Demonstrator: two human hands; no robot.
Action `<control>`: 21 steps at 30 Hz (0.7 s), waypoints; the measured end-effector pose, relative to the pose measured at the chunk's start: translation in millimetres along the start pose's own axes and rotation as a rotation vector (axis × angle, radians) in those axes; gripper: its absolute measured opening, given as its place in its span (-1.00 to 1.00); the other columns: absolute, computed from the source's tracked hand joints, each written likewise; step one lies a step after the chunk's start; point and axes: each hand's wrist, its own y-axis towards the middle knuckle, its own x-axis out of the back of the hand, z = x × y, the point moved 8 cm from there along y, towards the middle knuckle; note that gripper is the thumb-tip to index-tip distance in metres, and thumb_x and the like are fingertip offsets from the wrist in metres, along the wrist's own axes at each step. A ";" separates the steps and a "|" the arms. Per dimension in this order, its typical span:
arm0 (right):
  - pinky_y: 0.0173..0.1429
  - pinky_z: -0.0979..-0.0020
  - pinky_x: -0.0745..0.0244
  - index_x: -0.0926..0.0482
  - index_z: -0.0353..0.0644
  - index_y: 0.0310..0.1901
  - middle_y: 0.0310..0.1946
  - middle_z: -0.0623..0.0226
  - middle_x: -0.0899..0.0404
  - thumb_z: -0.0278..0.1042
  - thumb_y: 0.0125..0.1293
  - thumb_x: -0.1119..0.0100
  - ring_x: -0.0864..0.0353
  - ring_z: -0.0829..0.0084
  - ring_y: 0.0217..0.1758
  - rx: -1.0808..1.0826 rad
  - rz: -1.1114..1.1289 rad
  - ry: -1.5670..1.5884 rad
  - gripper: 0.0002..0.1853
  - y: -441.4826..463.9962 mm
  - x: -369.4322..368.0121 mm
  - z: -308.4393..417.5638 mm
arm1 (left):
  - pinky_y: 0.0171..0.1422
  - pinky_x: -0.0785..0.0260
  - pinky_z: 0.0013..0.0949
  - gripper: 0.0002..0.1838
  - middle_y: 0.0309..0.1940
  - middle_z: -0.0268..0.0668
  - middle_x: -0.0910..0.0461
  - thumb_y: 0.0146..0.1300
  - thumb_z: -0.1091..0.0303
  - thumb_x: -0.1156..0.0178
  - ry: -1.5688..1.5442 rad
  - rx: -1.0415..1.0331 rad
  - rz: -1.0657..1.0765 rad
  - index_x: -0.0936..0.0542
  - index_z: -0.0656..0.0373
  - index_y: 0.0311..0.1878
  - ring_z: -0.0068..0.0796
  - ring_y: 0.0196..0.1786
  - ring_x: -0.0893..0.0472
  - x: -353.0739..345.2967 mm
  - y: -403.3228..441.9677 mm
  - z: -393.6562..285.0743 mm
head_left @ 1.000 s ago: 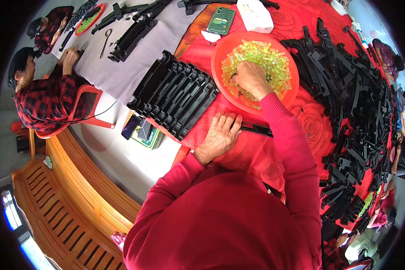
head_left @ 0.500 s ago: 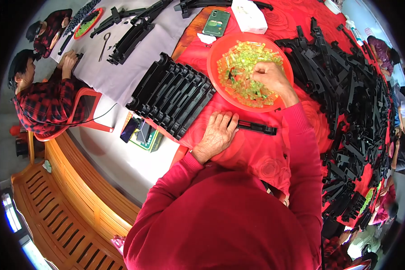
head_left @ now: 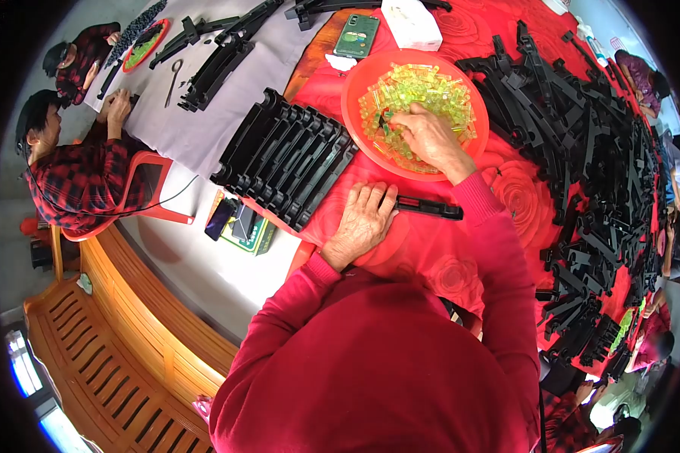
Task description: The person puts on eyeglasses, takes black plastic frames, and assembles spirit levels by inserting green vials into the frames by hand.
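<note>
My left hand [head_left: 364, 220] rests on the red cloth, its fingers closed over the near end of a long, narrow black plastic part [head_left: 434, 208]. The rest of that part sticks out to the right. Up and to the right, my right hand [head_left: 434, 142] reaches into a red plastic basin [head_left: 350, 113], fingers bent together among small translucent yellow-green pieces [head_left: 423, 83]. Whether a piece is between the fingertips is too small to tell. Left of the basin, several similar black parts [head_left: 283, 162] lie side by side in a row.
A large heap of black parts [head_left: 582, 166] covers the table's right side. Behind the basin are a green phone [head_left: 357, 36] and a white tissue box [head_left: 412, 24]. A co-worker [head_left: 83, 174] sits at the left; a wooden bench [head_left: 106, 355] stands behind.
My right hand has moved left and slightly down within the basin, with its fingertips now nearer the basin's left side. My left hand stays on the black part.
</note>
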 end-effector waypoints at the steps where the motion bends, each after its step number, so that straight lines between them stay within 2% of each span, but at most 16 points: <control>1: -0.10 0.12 -0.47 -0.60 -0.14 -0.21 -0.26 0.13 -0.49 -0.53 0.13 -0.19 -0.58 0.04 -0.12 0.010 0.025 -0.022 -0.83 0.8 -5.3 1.9 | 0.25 -0.24 -0.01 -0.48 -0.03 -0.02 -0.46 0.16 0.25 -0.22 0.000 0.000 0.001 -0.43 0.35 0.14 -0.07 0.05 -0.46 -0.3 0.2 0.2; 2: -0.08 0.09 -0.47 -0.60 -0.13 -0.16 -0.23 0.09 -0.49 -0.53 0.12 -0.19 -0.57 0.02 -0.10 0.007 0.069 -0.074 -0.78 3.5 -10.8 1.9 | 0.25 -0.24 -0.02 -0.48 -0.02 -0.02 -0.46 0.16 0.25 -0.22 -0.004 -0.001 -0.004 -0.43 0.35 0.14 -0.07 0.05 -0.46 -0.1 -0.1 0.2; 5: -0.08 0.08 -0.47 -0.59 -0.15 -0.21 -0.25 0.08 -0.49 -0.52 0.11 -0.21 -0.58 0.01 -0.09 0.008 0.193 -0.105 -0.81 11.7 -20.9 -1.0 | 0.25 -0.24 -0.02 -0.48 -0.02 -0.03 -0.46 0.16 0.25 -0.22 -0.013 0.006 0.003 -0.44 0.34 0.14 -0.08 0.05 -0.46 -0.4 0.2 0.8; 6: -0.14 0.10 -0.46 -0.55 -0.18 -0.27 -0.29 0.11 -0.49 -0.48 0.12 -0.23 -0.58 0.03 -0.17 0.122 0.096 -0.080 -0.87 9.3 -13.7 9.0 | 0.26 -0.24 -0.03 -0.49 -0.02 -0.04 -0.46 0.16 0.25 -0.22 -0.018 0.012 0.011 -0.44 0.34 0.13 -0.08 0.05 -0.46 -0.8 0.5 1.3; 7: -0.14 0.10 -0.46 -0.55 -0.18 -0.27 -0.29 0.11 -0.49 -0.48 0.12 -0.23 -0.58 0.03 -0.17 0.117 0.098 -0.077 -0.87 8.2 -13.8 8.6 | 0.26 -0.24 -0.03 -0.49 -0.02 -0.04 -0.46 0.16 0.25 -0.22 -0.021 0.011 0.016 -0.44 0.34 0.13 -0.08 0.05 -0.46 -1.2 0.3 1.3; 9: -0.20 0.15 -0.43 -0.52 -0.20 -0.31 -0.33 0.14 -0.49 -0.44 0.16 -0.24 -0.56 0.07 -0.27 -0.018 0.062 0.066 -0.89 9.0 -1.9 2.7 | 0.23 -0.26 -0.03 -0.46 -0.04 -0.11 -0.45 0.05 0.32 -0.33 -0.025 0.018 -0.035 -0.46 0.28 0.12 -0.12 0.03 -0.46 2.4 0.9 1.0; 10: -0.25 0.23 -0.40 -0.53 -0.21 -0.28 -0.34 0.19 -0.50 -0.43 0.22 -0.20 -0.54 0.18 -0.33 -0.034 -0.052 0.115 -0.92 6.5 10.2 0.7 | 0.23 -0.26 -0.03 -0.45 -0.05 -0.11 -0.45 0.05 0.32 -0.33 -0.030 0.025 -0.022 -0.46 0.28 0.12 -0.13 0.02 -0.47 1.7 1.1 1.7; 11: -0.25 0.23 -0.40 -0.53 -0.21 -0.28 -0.34 0.19 -0.50 -0.43 0.22 -0.20 -0.54 0.18 -0.33 -0.043 -0.046 0.119 -0.92 1.2 19.6 3.8 | 0.23 -0.26 -0.03 -0.45 -0.05 -0.11 -0.45 0.05 0.32 -0.33 -0.036 0.027 -0.013 -0.46 0.28 0.12 -0.13 0.02 -0.47 0.4 0.5 1.8; 13: -0.23 0.22 -0.44 -0.57 -0.22 -0.15 -0.35 0.14 -0.48 -0.45 0.30 -0.11 -0.54 0.17 -0.30 -0.088 -0.120 0.453 -0.87 -17.3 51.8 11.6 | 0.23 -0.26 -0.04 -0.45 -0.04 -0.11 -0.45 0.05 0.32 -0.33 -0.019 0.017 -0.032 -0.46 0.28 0.13 -0.13 0.02 -0.47 1.3 0.1 1.4; 15: -0.23 0.23 -0.43 -0.57 -0.22 -0.10 -0.31 0.14 -0.51 -0.45 0.31 -0.09 -0.54 0.18 -0.30 -0.055 -0.172 0.403 -0.83 -46.4 75.4 25.5 | 0.23 -0.25 -0.02 -0.44 -0.03 -0.10 -0.45 0.05 0.32 -0.33 -0.018 0.010 -0.021 -0.45 0.28 0.14 -0.12 0.02 -0.47 0.5 -0.1 0.5; 17: -0.24 0.25 -0.43 -0.56 -0.22 -0.04 -0.27 0.14 -0.53 -0.46 0.32 -0.07 -0.54 0.19 -0.31 -0.018 -0.222 0.349 -0.80 -80.2 87.4 36.7 | 0.30 -0.22 0.01 -0.48 0.00 -0.05 -0.45 0.15 0.29 -0.23 -0.020 0.020 -0.001 -0.44 0.32 0.16 -0.09 0.07 -0.46 -1.6 -0.9 1.5; 19: -0.10 0.43 -0.46 -0.55 -0.26 0.03 -0.26 0.25 -0.55 -0.57 0.33 -0.02 -0.58 0.42 -0.18 -0.008 -0.212 0.366 -0.74 -111.1 80.4 44.3 | 0.30 -0.22 0.03 -0.48 0.00 -0.05 -0.44 0.14 0.30 -0.24 -0.020 0.019 0.001 -0.44 0.31 0.16 -0.10 0.07 -0.45 -2.1 -2.4 1.1; 20: -0.10 0.43 -0.46 -0.55 -0.26 0.03 -0.26 0.25 -0.55 -0.57 0.33 -0.02 -0.58 0.42 -0.18 -0.011 -0.212 0.368 -0.74 -123.6 73.6 47.0 | 0.30 -0.21 0.04 -0.48 0.00 -0.05 -0.44 0.14 0.30 -0.24 -0.022 0.011 -0.012 -0.43 0.30 0.17 -0.09 0.07 -0.45 -0.1 -1.8 -0.1; 21: -0.08 0.39 -0.47 -0.53 -0.25 0.04 -0.22 0.20 -0.56 -0.55 0.32 -0.05 -0.59 0.36 -0.15 -0.128 -0.259 0.419 -0.73 -137.5 65.2 38.1 | 0.31 -0.21 0.05 -0.47 0.00 -0.05 -0.44 0.14 0.30 -0.24 -0.023 0.003 -0.025 -0.43 0.30 0.17 -0.09 0.07 -0.45 1.4 -1.5 -1.1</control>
